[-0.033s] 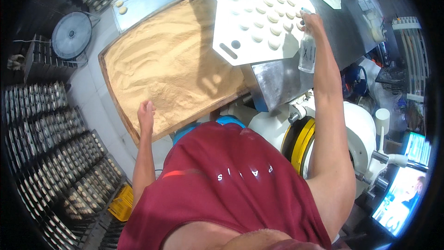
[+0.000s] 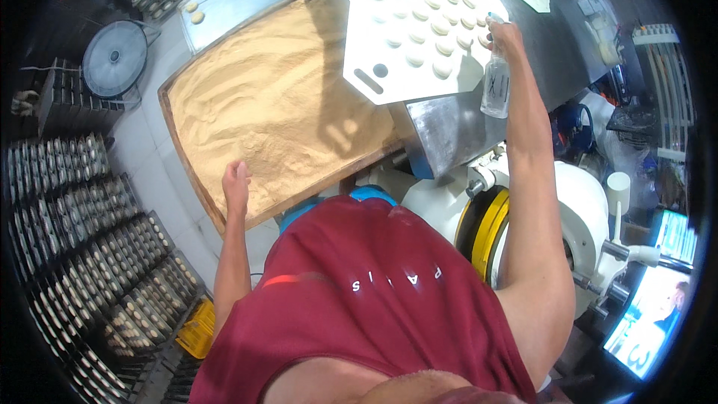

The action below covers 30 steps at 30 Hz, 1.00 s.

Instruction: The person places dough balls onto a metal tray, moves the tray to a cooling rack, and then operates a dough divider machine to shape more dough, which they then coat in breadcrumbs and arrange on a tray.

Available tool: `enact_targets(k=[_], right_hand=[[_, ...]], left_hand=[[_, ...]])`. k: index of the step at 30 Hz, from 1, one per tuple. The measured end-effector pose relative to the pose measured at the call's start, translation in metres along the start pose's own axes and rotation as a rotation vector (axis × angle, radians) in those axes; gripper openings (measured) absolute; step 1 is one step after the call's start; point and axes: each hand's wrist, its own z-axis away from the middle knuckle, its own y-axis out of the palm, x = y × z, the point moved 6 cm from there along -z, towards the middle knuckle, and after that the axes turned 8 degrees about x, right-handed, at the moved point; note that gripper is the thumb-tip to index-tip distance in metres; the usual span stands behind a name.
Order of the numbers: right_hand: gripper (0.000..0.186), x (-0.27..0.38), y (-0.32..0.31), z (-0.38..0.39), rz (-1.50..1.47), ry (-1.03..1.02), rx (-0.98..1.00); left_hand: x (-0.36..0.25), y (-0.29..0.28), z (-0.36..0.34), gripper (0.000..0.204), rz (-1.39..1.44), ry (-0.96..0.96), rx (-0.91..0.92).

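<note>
A person in a dark red shirt leans over a bakery workstation; nothing has visibly shifted from the frame just before, both arms holding the same reach, so the work sits mid-step rather than at a turn. Nearest, the left hand (image 2: 236, 179) rests with fingers loosely extended, grip open and empty, on the near edge of the wooden tray (image 2: 187, 151), touching the tan crumb coating (image 2: 277, 105) heaped inside it. To the right stands a white machine with a yellow ring (image 2: 490, 228). Farther out, the right hand (image 2: 507, 34) has its grip wrapped around the top of a clear spray bottle (image 2: 496, 88), which hangs beside the steel surface (image 2: 449, 131). Just beyond lies the white plastic board (image 2: 389, 45), dotted with rows of pale dough balls (image 2: 441, 26). Racks of filled moulds (image 2: 82, 254) line the floor at left.
</note>
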Motion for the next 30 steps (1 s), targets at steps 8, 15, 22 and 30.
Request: enact_targets(k=[8, 15, 22, 30], right_hand=[[0.046, -0.024, 0.006, 0.052, -0.037, 0.086, -0.046], [0.046, -0.060, -0.007, 0.075, -0.025, 0.147, -0.088], [0.050, -0.026, 0.036, 0.124, -0.084, 0.020, 0.043], [0.047, -0.035, 0.053, 0.151, -0.202, -0.010, -0.003]], left_hand=[[0.005, -0.006, -0.016, 0.033, 0.014, 0.040, 0.041], [0.011, -0.009, -0.022, 0.032, 0.042, 0.067, 0.083], [0.021, -0.027, -0.017, 0.033, 0.067, 0.035, 0.084], [0.034, -0.039, -0.012, 0.033, 0.110, 0.035, 0.098]])
